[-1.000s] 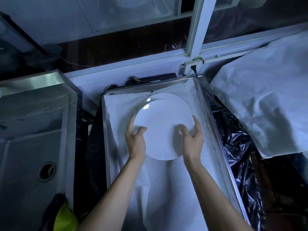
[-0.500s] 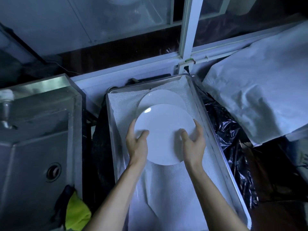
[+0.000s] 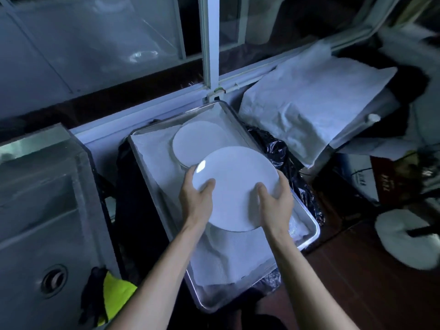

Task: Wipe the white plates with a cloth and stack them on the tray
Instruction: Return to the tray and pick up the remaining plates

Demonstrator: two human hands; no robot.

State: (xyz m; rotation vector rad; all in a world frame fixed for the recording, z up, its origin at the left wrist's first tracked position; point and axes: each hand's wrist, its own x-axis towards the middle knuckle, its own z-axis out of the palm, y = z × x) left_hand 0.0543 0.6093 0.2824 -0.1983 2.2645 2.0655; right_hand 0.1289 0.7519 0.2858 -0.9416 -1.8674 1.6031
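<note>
I hold a round white plate (image 3: 234, 184) over the metal tray (image 3: 307, 239), which is lined with white cloth. My left hand (image 3: 197, 198) grips the plate's left rim, thumb on top. My right hand (image 3: 276, 201) grips its right rim, thumb on the face. Behind the held plate a second white plate (image 3: 197, 141) lies flat at the far end of the tray, partly overlapped in view by the one I hold.
A steel sink (image 3: 45, 210) with a drain sits at left, a yellow-green cloth (image 3: 116, 294) at its near corner. White sheeting (image 3: 309, 108) covers something at the right. A black plastic bag (image 3: 281, 151) lies beside the tray. A window frame stands behind.
The held plate has come toward me and to the right, away from the plate lying on the tray, which now shows much more. Both hands keep their grip.
</note>
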